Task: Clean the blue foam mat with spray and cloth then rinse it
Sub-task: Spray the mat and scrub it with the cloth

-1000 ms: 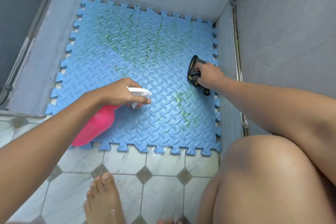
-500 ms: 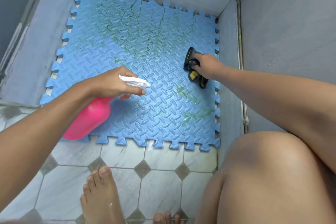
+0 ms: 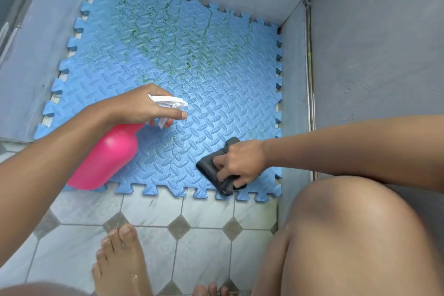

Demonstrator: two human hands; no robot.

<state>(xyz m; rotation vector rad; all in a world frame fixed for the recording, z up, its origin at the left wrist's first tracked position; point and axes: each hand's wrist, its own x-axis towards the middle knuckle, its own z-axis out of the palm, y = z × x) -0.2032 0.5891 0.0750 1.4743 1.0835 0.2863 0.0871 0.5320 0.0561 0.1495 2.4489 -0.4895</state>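
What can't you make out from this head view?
Head view: mat, near-left corner, hidden by the spray bottle.
Head view: its fill level, behind the opaque pink body.
Head view: trigger, mostly covered by the left grip.
Head view: mat under the cloth, covered by cloth and right grip.

Nothing readable anywhere: no text, label, brand, number or sign. Plain pink on the bottle (image 3: 105,158) at lower left, no print showing. Only a raised tread pattern and green streaks on the mat (image 3: 216,74). Plain dark grey on the cloth (image 3: 209,170) at lower right.
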